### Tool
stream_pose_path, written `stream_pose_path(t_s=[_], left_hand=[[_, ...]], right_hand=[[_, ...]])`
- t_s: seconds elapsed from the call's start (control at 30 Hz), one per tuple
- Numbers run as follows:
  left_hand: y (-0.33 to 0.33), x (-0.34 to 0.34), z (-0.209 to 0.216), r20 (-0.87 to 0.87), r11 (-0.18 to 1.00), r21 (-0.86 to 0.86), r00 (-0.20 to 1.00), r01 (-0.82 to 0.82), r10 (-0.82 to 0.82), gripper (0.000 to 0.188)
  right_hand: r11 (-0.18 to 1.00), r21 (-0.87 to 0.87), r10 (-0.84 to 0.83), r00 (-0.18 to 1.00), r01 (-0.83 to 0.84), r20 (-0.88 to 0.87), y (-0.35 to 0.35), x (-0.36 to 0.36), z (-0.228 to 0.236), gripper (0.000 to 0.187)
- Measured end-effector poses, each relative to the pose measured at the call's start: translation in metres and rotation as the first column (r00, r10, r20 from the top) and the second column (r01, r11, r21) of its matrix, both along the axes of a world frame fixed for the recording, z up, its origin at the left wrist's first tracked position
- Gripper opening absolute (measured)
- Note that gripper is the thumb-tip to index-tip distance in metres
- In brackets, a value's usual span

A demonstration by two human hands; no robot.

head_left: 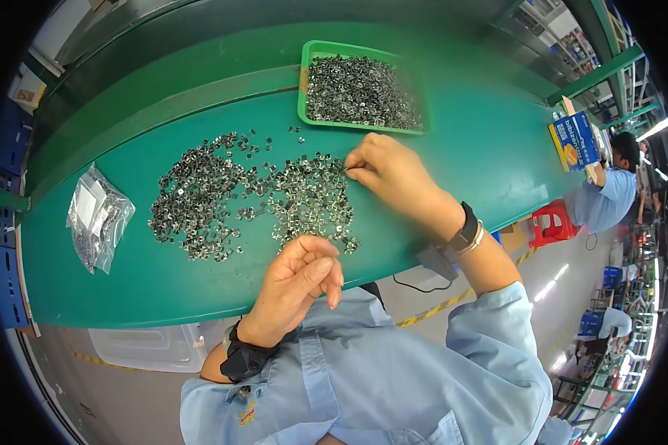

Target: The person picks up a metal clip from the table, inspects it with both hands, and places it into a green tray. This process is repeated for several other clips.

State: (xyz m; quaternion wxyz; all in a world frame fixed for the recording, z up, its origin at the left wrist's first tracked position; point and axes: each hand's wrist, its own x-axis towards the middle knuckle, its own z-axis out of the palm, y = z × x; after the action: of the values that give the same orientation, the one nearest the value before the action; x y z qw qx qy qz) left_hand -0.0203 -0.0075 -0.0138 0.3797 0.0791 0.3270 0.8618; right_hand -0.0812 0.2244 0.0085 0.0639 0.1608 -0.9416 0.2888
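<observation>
My right hand (395,175) is closed in a pinch at the right edge of a loose pile of small metal parts (312,196). A tiny dark metal part shows at its fingertips. Close to the table's front edge, my left hand (298,285) is raised with its fingers curled and the thumb against them; what it holds, if anything, is hidden. A second, denser heap of the same shiny parts (193,196) spreads to the left, and stray pieces link the two piles. Behind them stands a green tray (303,89) filled with similar parts.
A clear plastic bag (100,219) of parts lies on the green table (200,285) at the left. A blue and yellow box (575,142) stands at the far right, near another person in blue (608,196). A red stool (553,224) is beyond the table edge.
</observation>
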Motion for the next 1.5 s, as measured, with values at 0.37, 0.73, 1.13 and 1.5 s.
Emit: stream_pose_path(t_s=[0.37,0.73,1.13,1.5], left_hand=[[0.014,0.002,0.011,-0.078,0.987,-0.133,0.994,-0.086,0.076,0.018],[0.009,0.011,0.016,-0.160,0.964,-0.250,0.986,-0.086,0.046,0.020],[-0.002,0.009,0.009,-0.007,0.996,-0.065,0.998,-0.063,0.062,0.016],[-0.005,0.012,0.011,-0.012,0.990,-0.100,0.995,-0.100,0.100,0.016]], right_hand=[[0.943,-0.227,0.225,0.968,-0.245,-0.109,-0.028,0.062,0.031,0.014],[0.926,0.156,0.360,0.928,-0.343,-0.099,-0.040,0.071,0.053,0.035],[0.962,0.063,0.273,0.946,-0.266,-0.174,-0.052,0.074,0.045,0.046],[0.979,-0.160,0.058,0.927,-0.125,-0.372,-0.060,0.087,0.017,0.021]])
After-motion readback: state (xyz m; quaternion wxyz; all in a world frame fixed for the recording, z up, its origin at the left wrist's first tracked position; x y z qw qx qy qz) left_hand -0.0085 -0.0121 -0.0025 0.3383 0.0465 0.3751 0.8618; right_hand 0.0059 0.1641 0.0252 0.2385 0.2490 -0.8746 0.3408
